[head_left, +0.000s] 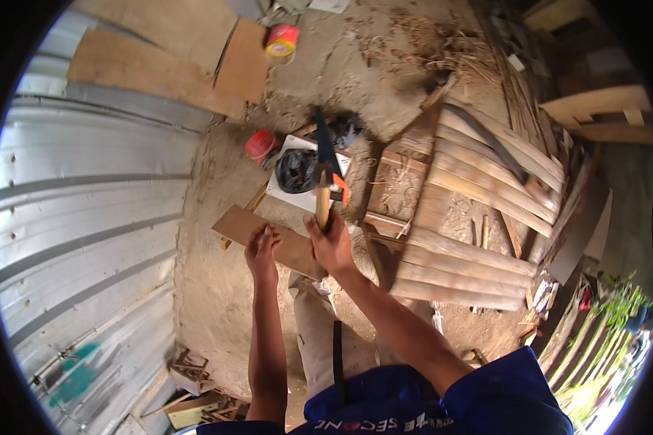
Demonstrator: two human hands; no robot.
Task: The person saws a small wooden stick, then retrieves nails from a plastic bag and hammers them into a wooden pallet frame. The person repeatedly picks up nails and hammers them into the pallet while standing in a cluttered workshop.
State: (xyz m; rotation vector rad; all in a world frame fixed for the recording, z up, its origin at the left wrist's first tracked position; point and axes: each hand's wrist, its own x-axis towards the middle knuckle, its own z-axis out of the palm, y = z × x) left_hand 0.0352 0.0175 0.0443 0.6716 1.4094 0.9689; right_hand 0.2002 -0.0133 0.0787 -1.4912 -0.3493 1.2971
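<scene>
Corrugated grey metal (pixel 94 210) lines frame-left; centrally, I see my right hand (pixel 331 245) wrapping a pale wooden-handled tool (pixel 323 206) aimed up-frame; left hand (pixel 263 249), curled, contents unclear, is nearer the brown rectangular board (pixel 294 251), slanting lower-right.

2 bare forearms (pixel 267 341) reach forward, right grip (pixel 329 239) clenched, left grip (pixel 263 245) loosely curled.

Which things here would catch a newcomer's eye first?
Probably the right hand, near the middle, gripping a wooden-handled tool, with the left hand beside it at a brown board. The large panel of pale wooden slats on the right likely comes next, opposite the ridged metal wall on the left. Beyond the hands, a red container adds a bright spot.
</scene>
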